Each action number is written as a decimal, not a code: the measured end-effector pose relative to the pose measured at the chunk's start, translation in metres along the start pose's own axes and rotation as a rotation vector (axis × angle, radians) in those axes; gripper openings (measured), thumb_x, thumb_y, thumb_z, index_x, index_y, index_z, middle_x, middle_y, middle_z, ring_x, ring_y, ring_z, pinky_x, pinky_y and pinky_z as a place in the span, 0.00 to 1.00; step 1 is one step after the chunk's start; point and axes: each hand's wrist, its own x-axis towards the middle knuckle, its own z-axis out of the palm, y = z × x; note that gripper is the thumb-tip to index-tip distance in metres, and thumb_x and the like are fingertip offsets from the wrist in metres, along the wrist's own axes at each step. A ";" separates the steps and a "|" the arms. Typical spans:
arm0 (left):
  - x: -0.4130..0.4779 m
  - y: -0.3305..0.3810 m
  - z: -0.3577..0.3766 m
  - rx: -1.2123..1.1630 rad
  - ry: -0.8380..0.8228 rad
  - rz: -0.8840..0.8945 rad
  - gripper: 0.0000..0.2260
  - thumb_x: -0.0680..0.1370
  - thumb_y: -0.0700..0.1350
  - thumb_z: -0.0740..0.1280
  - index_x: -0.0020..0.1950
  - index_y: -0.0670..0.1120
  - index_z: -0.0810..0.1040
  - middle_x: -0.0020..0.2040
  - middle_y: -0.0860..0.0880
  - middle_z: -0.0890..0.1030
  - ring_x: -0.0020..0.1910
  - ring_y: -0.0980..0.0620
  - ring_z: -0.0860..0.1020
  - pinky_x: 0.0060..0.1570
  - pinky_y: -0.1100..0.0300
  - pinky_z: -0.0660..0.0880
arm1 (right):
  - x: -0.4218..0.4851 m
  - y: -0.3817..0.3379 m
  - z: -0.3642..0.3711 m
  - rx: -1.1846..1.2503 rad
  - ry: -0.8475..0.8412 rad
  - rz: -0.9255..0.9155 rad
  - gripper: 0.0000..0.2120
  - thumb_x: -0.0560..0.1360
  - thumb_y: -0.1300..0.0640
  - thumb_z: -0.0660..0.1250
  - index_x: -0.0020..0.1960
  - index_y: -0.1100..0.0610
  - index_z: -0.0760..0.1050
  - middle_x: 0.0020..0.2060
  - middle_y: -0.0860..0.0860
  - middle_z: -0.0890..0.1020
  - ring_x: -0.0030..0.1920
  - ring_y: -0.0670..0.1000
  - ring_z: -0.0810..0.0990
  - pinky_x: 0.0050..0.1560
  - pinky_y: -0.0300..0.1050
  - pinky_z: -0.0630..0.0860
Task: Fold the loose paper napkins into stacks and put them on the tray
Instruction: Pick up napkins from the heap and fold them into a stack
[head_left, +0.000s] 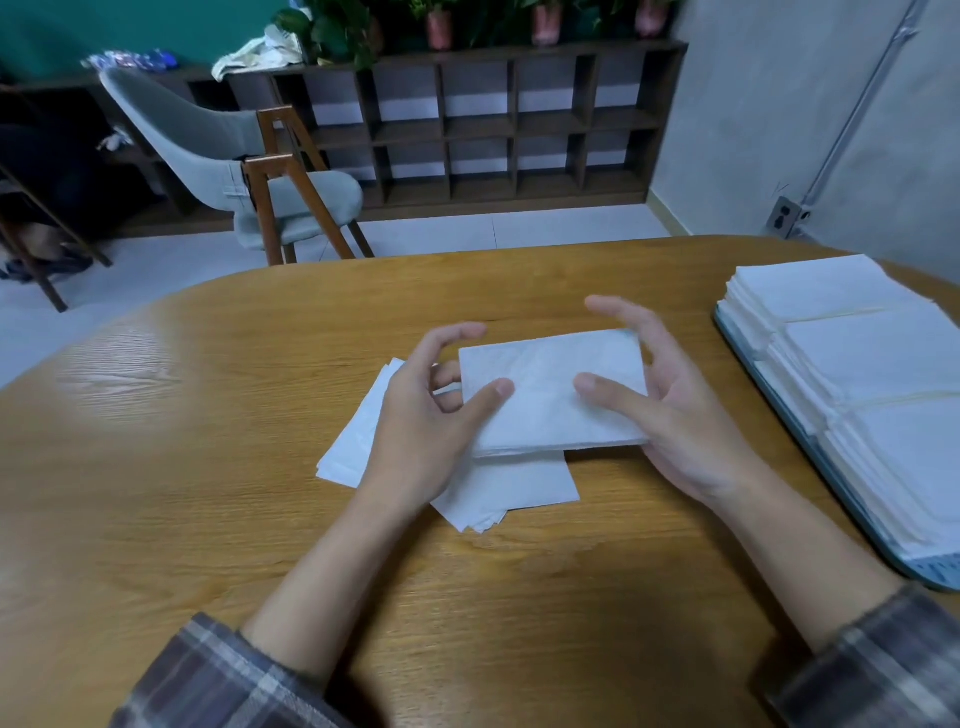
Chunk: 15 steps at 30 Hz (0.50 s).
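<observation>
Slippage is the chief worry here, since the folded stack (550, 395) of napkins hangs just above the desk (208, 415), held only at its two short ends. The left hand (421, 410) pinches its left end, thumb on top and lower fingers tucked beneath, with the forefinger lifted free. The right hand (680, 415) cradles the right end, thumb pressed on top and the palm under the edge. Its upper fingers are blurred and curve loosely past the far side, so that grip looks light. Thin paper layers slide easily over one another, and a loose pinch or a tilt on the way across could likely fan the stack out or shed its bottom sheets onto the loose napkins (511, 483) lying directly below. Squeezing harder carries its own cost, as it may crease or buckle the soft paper. The tray (930, 574) sits well to the right and looks nearly covered with finished stacks (872, 364), so free room for another seems scarce. Set down carelessly, a new stack might straddle two piles, lean, and nudge the neat rows askew, or overhang the rim and slide off. A forearm or plaid sleeve sweeping low could also drag the loose napkins toward the near edge of the desk.
</observation>
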 end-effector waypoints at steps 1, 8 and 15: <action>0.000 -0.002 0.000 0.020 0.015 0.010 0.20 0.79 0.40 0.75 0.68 0.53 0.76 0.52 0.50 0.88 0.45 0.50 0.88 0.41 0.54 0.82 | 0.000 -0.001 0.000 -0.083 -0.022 -0.014 0.20 0.77 0.61 0.74 0.67 0.48 0.80 0.60 0.42 0.85 0.63 0.47 0.82 0.62 0.43 0.79; 0.004 -0.019 -0.002 0.610 -0.062 0.359 0.25 0.73 0.49 0.81 0.65 0.55 0.73 0.63 0.58 0.72 0.58 0.58 0.75 0.53 0.71 0.70 | 0.006 0.010 -0.010 -0.429 0.307 0.010 0.14 0.80 0.65 0.70 0.57 0.49 0.87 0.53 0.31 0.85 0.60 0.30 0.78 0.60 0.21 0.67; -0.002 -0.020 -0.004 0.825 -0.509 0.287 0.20 0.70 0.63 0.79 0.58 0.59 0.80 0.59 0.63 0.79 0.63 0.60 0.73 0.65 0.59 0.70 | 0.007 0.014 -0.012 -0.453 0.325 -0.004 0.14 0.80 0.66 0.70 0.57 0.49 0.87 0.54 0.31 0.85 0.60 0.29 0.77 0.58 0.19 0.66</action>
